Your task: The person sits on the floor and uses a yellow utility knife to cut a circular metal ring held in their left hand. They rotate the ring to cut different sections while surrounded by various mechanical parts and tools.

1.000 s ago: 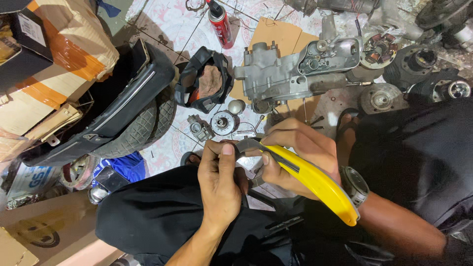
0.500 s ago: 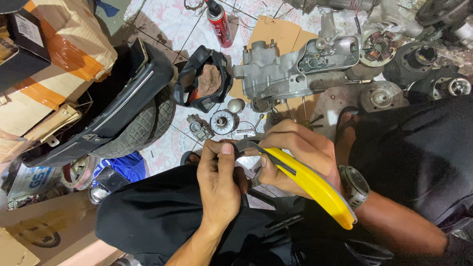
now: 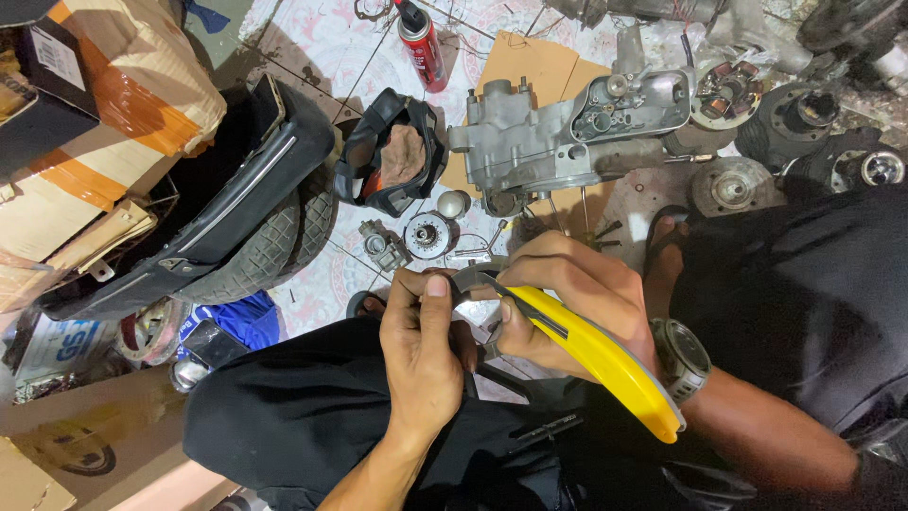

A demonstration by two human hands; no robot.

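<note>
My left hand pinches a small curved grey metal part over my lap. My right hand grips a knife with a curved yellow handle, and its dark blade rests against the part. A watch sits on my right wrist. Both hands hover above my black trousers.
On the tiled floor ahead lie a grey engine casing on cardboard, a red spray can, a black rubber piece, small round metal parts, a tyre under a black seat, and boxes at the left.
The hands have shifted only slightly; the knife blade stays against the small metal part and the view has barely moved.
</note>
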